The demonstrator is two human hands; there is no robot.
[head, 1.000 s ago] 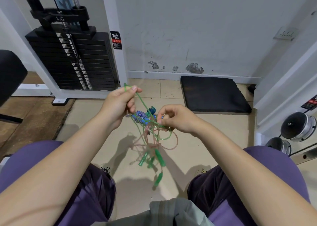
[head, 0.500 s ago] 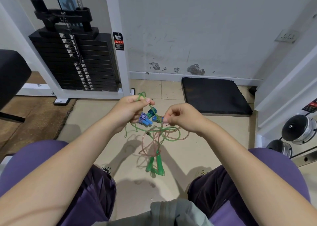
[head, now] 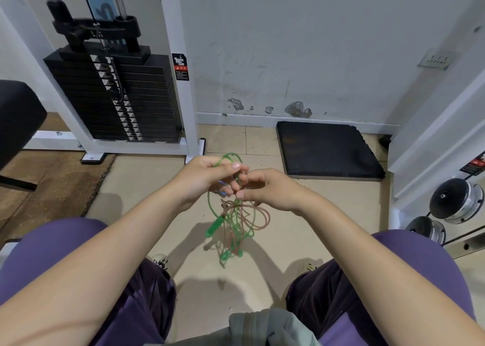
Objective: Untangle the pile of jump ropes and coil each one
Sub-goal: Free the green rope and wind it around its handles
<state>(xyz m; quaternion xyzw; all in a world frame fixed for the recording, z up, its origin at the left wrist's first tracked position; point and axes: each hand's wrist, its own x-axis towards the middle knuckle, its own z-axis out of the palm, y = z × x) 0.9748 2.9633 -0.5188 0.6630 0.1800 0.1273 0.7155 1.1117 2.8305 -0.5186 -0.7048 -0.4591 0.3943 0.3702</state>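
Observation:
A tangle of jump ropes hangs between my knees above the tiled floor. The green rope loops over my left hand, whose thumb and fingers pinch it near the top; a green handle dangles lower left. The thin pink rope hangs in loops beneath my right hand, which pinches the strands at the knot. A blue patterned handle peeks out between my two hands, mostly hidden. My fingertips meet at the middle of the tangle.
A weight-stack machine with a white frame stands at the back left. A black foam mat lies against the wall on the right. Dumbbells sit on a rack at far right. A black padded seat is at left.
My hands have come together until the fingertips touch. The blue handles are now mostly covered by my fingers. The hanging ropes have swung, and the green handle now dangles lower left.

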